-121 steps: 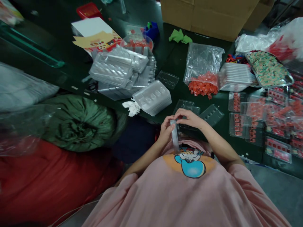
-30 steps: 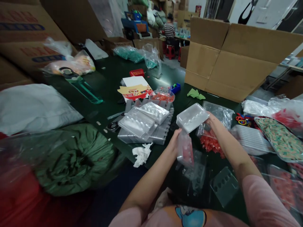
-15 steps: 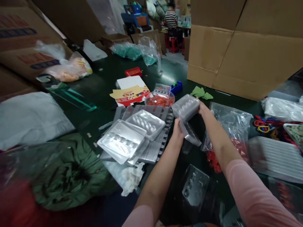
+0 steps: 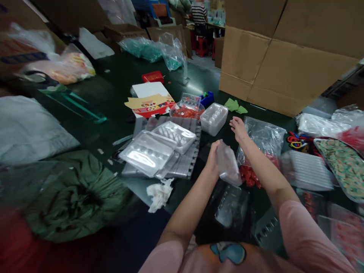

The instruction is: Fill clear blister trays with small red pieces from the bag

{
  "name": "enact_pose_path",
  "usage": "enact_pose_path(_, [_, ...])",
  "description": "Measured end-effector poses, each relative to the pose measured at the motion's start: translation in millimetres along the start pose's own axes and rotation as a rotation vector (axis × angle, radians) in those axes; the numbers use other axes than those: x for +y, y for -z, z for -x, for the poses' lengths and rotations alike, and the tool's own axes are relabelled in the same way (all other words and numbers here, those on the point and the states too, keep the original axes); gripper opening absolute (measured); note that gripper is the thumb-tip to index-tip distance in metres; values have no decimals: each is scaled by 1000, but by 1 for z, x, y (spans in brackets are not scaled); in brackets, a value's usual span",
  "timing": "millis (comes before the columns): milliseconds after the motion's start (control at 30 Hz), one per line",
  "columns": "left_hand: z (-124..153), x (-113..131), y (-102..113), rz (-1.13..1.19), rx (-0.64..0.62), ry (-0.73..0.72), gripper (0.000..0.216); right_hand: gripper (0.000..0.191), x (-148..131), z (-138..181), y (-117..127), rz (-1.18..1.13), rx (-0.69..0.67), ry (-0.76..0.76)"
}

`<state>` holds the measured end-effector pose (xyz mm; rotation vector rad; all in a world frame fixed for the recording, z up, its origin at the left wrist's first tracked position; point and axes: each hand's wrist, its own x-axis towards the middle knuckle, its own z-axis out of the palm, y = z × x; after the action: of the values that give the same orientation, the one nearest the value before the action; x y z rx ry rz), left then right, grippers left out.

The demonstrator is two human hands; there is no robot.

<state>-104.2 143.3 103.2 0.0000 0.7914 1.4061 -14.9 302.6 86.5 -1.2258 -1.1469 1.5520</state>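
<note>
My left hand grips the edge of a clear plastic tray, which is tilted up over the dark table. My right hand is in the air with nothing in it, its fingers loosely apart. Just left of its fingertips stands a stack of clear trays. Further left, loose clear trays lie overlapped on grey ridged plastic sheets. Another clear tray rests flat on the table below my left hand.
Behind the stack are a bowl of small red pieces and a blue tape dispenser. A plastic bag with red pieces lies under my right forearm. A large cardboard box stands at the back right. Far off sits a person.
My right hand has come off the stack of trays, which now stands on the table. My left hand has drawn a single tray away from it, nearer to me.
</note>
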Motion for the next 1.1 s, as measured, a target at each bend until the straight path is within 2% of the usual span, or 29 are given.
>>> enact_pose_path(33, [19,-3,4,-5,-29,8,26,24,-5,32,4,18,-31,84])
enact_pose_path(133, [69,-8,25,-63,-121,61,24,23,-16,135,10,202,-371,235])
enact_pose_path(167, [84,-9,33,-87,-155,86,24,21,-18,167,11,280,-434,277])
enact_pose_path(267, [128,-19,56,-134,-224,128,29,17,-16,244,11,453,-495,429])
enact_pose_path(367, [166,-37,76,-154,-244,107,32,14,2,291,12,501,-467,506])
enact_pose_path(500, [203,-65,106,-191,-217,72,28,13,37,333,15,464,-461,454])
enact_pose_path(633, [223,-88,143,-203,-115,74,21,13,68,370,18,472,-524,413])
enact_pose_path(767, [241,-104,167,-307,-125,65,20,12,88,395,23,459,-557,371])
enact_pose_path(900, [254,-115,170,-342,-135,75,22,11,98,405,32,442,-584,336])
enact_pose_path(1100, [250,-120,158,-323,-84,215,15,17,104,403,52,335,-627,237])
